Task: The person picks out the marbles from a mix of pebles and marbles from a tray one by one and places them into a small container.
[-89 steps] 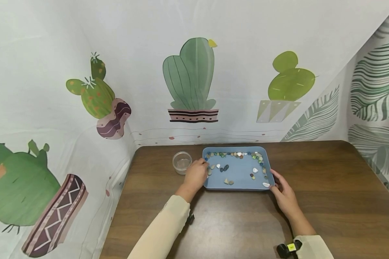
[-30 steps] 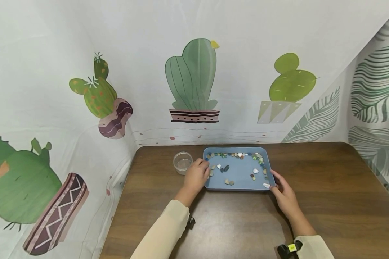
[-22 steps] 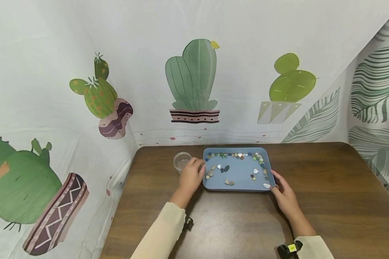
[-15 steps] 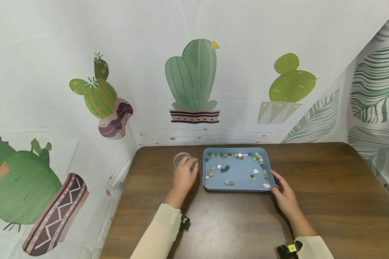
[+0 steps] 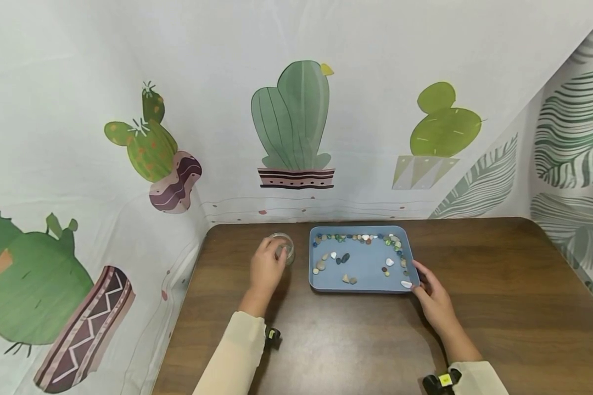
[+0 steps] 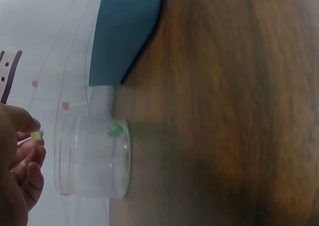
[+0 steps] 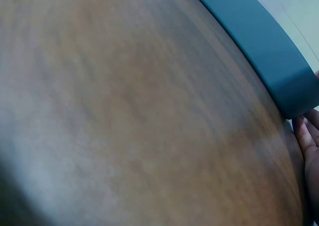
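Clock positions are read from the head view, with 12 o'clock farthest from me. My left hand (image 5: 268, 267) is over the mouth of the clear jar (image 6: 92, 158), its fingertips pinching 1 yellow-green marble (image 6: 37, 135) above the rim. The jar stands upright on the wooden table (image 5: 346, 334), at 9 o'clock from the blue tray (image 5: 365, 267) and apart from it; 1 green marble (image 6: 116, 130) shows through the wall near the jar's base. My right hand (image 5: 434, 296) grips the tray at its 4 o'clock corner, thumb at the rim and fingers against the outer wall. Inside the tray, a row of marbles and stones (image 5: 366, 237) follows the 12 o'clock edge and bends down the 3 o'clock side. A curved group of tan stones (image 5: 321, 265) lies at 9 o'clock; 2 dark stones (image 5: 345, 257) lie on that same side, closer to centre. The 7 o'clock area carries 2 tan pieces (image 5: 353, 280). A white stone (image 5: 390, 262) sits at 3 o'clock, and a white oblong stone (image 5: 406, 284) at 4 o'clock, just beside my right thumb.
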